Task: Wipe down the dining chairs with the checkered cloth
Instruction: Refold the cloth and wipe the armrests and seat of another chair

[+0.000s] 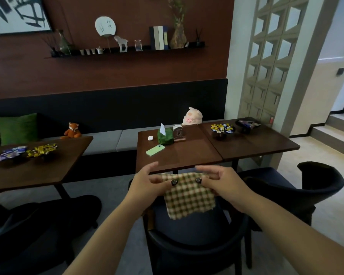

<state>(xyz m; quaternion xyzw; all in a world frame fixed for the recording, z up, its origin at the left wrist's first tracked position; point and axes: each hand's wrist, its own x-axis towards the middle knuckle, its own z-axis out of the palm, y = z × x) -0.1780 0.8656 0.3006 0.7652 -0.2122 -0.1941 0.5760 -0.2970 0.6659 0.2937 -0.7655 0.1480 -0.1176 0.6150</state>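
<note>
A green and cream checkered cloth point(189, 197) hangs in the air over a dark dining chair point(195, 241) just below me. My left hand point(147, 183) pinches its top left corner with thumb and a finger. My right hand point(224, 185) pinches the top right corner the same way, so the cloth is stretched between both hands. A second dark chair point(314, 187) stands to the right, and a third point(38, 231) at the lower left.
A dark wooden table point(187, 155) ahead holds a green phone point(155, 150), a white earbud case point(150, 138) and a green tissue holder point(165, 136). The adjoining right table point(266, 143) and the left table point(38, 165) carry bowls of sweets. A grey bench runs behind.
</note>
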